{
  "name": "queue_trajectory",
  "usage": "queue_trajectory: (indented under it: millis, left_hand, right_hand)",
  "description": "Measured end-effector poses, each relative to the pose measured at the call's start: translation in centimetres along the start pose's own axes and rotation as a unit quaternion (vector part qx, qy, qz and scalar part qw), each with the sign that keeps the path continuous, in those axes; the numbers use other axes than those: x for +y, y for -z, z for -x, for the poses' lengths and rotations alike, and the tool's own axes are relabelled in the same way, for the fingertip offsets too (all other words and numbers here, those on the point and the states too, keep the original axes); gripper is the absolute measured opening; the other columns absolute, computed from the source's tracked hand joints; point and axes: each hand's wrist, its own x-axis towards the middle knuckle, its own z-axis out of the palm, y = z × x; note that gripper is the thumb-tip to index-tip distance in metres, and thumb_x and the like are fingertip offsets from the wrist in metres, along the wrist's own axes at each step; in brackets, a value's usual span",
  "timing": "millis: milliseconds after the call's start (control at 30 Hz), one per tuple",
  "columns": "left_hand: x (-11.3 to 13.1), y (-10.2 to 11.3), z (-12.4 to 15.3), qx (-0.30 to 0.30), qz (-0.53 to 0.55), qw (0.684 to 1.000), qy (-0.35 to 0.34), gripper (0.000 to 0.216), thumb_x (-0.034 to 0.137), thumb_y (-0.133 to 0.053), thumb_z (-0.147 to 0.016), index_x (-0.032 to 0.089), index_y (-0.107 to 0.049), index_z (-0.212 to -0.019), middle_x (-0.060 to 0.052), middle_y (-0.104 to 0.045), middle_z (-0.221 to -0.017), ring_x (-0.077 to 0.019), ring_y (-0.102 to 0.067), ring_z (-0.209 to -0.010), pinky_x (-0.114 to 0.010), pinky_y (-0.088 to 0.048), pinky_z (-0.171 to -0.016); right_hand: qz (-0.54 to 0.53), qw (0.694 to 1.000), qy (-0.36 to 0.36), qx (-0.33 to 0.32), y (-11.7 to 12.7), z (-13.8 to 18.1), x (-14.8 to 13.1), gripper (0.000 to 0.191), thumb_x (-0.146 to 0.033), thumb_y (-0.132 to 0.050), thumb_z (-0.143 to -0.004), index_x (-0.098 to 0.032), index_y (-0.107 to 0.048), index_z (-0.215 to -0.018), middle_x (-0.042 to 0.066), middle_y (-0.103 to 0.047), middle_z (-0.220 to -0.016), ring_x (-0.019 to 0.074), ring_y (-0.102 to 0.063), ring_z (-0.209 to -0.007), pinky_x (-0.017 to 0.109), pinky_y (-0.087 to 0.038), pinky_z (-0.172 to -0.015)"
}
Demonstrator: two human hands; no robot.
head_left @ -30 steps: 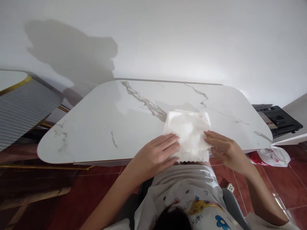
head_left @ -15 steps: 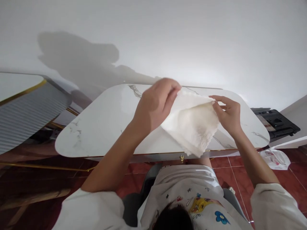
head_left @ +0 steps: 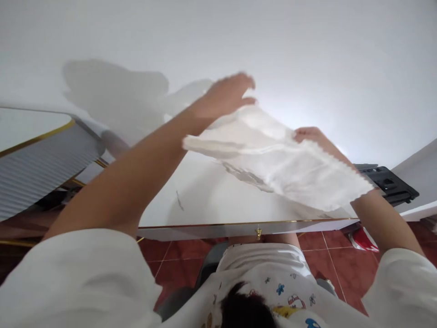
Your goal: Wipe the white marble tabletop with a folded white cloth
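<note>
A white cloth (head_left: 283,159) with a zigzag-cut edge hangs spread in the air above the white marble table (head_left: 205,200). My left hand (head_left: 227,95) is raised high and pinches the cloth's far left corner. My right hand (head_left: 312,135) grips the cloth's far right edge; most of that hand is hidden behind the fabric. The cloth's near edge droops toward me over the table's front rim.
A ribbed grey cabinet with gold trim (head_left: 37,159) stands to the left. A black device (head_left: 387,182) sits at the right beyond the table. A red and white bag (head_left: 363,239) lies on the red tiled floor. A white wall rises behind the table.
Both hands lifted the cloth off the table and raised it, pulling it open from a folded square into a spread sheet. The left hand rose highest.
</note>
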Motion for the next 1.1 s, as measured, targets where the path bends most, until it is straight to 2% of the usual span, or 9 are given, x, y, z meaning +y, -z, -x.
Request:
queue_trajectory:
  millis: [100,167,233,400,567,733,867,967,1100]
  left_hand:
    - [-2.0,-5.3,2.8,-0.136,0.110,0.982,0.073,0.046,0.046,-0.035,-0.100,0.013,-0.058,-0.124,-0.014,-0.060,-0.130,-0.0297,-0.058,-0.117,-0.043,-0.045,-0.099]
    - [-1.4,-7.3,5.8,-0.192,0.143,0.969,0.058,0.051,0.052,-0.035,-0.098,0.017,-0.057,-0.128,-0.013,-0.058,-0.135,-0.0305,-0.056,-0.121,-0.043,-0.045,-0.099]
    - [0.8,-8.2,9.0,-0.218,0.165,0.962,-0.002,0.055,0.056,-0.038,-0.096,0.020,-0.053,-0.134,-0.012,-0.052,-0.144,-0.0298,-0.052,-0.128,-0.043,-0.044,-0.103]
    - [7.7,-9.8,15.8,-0.197,0.160,0.949,-0.189,0.072,0.053,-0.060,-0.086,0.018,-0.040,-0.146,-0.014,-0.043,-0.152,-0.0314,-0.041,-0.139,-0.045,-0.037,-0.112]
    - [7.2,-9.5,19.5,-0.195,0.135,0.953,-0.187,0.053,0.037,-0.059,-0.089,0.027,-0.049,-0.140,-0.006,-0.051,-0.146,-0.0287,-0.045,-0.137,-0.047,-0.037,-0.113]
    - [5.6,-6.6,22.8,-0.089,0.126,0.984,-0.090,0.031,0.042,-0.052,-0.091,0.028,-0.066,-0.115,-0.004,-0.069,-0.121,-0.0264,-0.064,-0.113,-0.043,-0.051,-0.099]
    - [7.0,-7.0,24.5,0.013,0.057,0.998,0.032,0.027,0.038,-0.046,-0.095,0.026,-0.066,-0.108,-0.005,-0.071,-0.107,-0.0266,-0.066,-0.100,-0.044,-0.055,-0.091]
    - [7.1,-8.4,24.9,0.014,0.038,0.995,0.091,0.034,0.043,-0.044,-0.095,0.025,-0.062,-0.118,-0.008,-0.068,-0.116,-0.0288,-0.064,-0.106,-0.043,-0.056,-0.089]
    - [6.4,-9.3,25.2,-0.029,0.067,0.992,0.106,0.038,0.050,-0.044,-0.095,0.025,-0.062,-0.118,-0.007,-0.067,-0.121,-0.0271,-0.065,-0.108,-0.040,-0.056,-0.088]
  right_hand:
    - [0.042,0.988,-0.144,-0.033,-1.8,0.1,4.4,0.018,-0.019,-0.061,-0.084,-0.018,-0.067,-0.067,0.005,-0.069,-0.071,0.0211,-0.067,-0.071,0.030,-0.053,-0.064]
    - [0.024,0.977,-0.209,-0.041,-2.2,0.2,6.8,0.006,-0.017,-0.065,-0.079,-0.016,-0.070,-0.075,0.006,-0.072,-0.078,0.0211,-0.067,-0.072,0.029,-0.054,-0.062]
    - [-0.017,0.971,-0.232,-0.055,-2.2,0.2,8.5,0.018,-0.018,-0.072,-0.074,-0.015,-0.071,-0.091,0.009,-0.074,-0.090,0.0212,-0.069,-0.076,0.029,-0.056,-0.063]
    - [-0.124,0.970,-0.208,-0.027,-2.1,-0.8,10.1,0.043,-0.021,-0.076,-0.072,-0.015,-0.067,-0.113,0.012,-0.074,-0.102,0.0233,-0.071,-0.083,0.035,-0.060,-0.073]
    - [-0.107,0.961,-0.256,0.002,-1.3,0.0,11.9,0.043,-0.025,-0.072,-0.076,-0.015,-0.066,-0.117,0.011,-0.075,-0.092,0.0247,-0.071,-0.079,0.038,-0.061,-0.070]
    - [0.157,0.987,-0.027,-0.009,0.7,3.1,13.0,0.050,-0.030,-0.066,-0.080,-0.020,-0.061,-0.129,0.012,-0.071,-0.112,0.0268,-0.069,-0.092,0.048,-0.057,-0.085]
    - [0.154,0.965,0.170,-0.126,1.0,4.5,12.9,0.030,-0.033,-0.061,-0.086,-0.029,-0.071,-0.113,0.005,-0.067,-0.122,0.0268,-0.060,-0.117,0.048,-0.052,-0.097]
    - [0.122,0.951,0.189,-0.214,0.6,4.8,13.1,0.032,-0.037,-0.061,-0.088,-0.032,-0.069,-0.119,0.002,-0.065,-0.129,0.0240,-0.058,-0.121,0.044,-0.051,-0.098]
    - [0.151,0.952,0.198,-0.181,-0.1,5.5,13.9,0.031,-0.039,-0.059,-0.090,-0.030,-0.069,-0.118,0.003,-0.068,-0.126,0.0243,-0.064,-0.114,0.046,-0.050,-0.098]
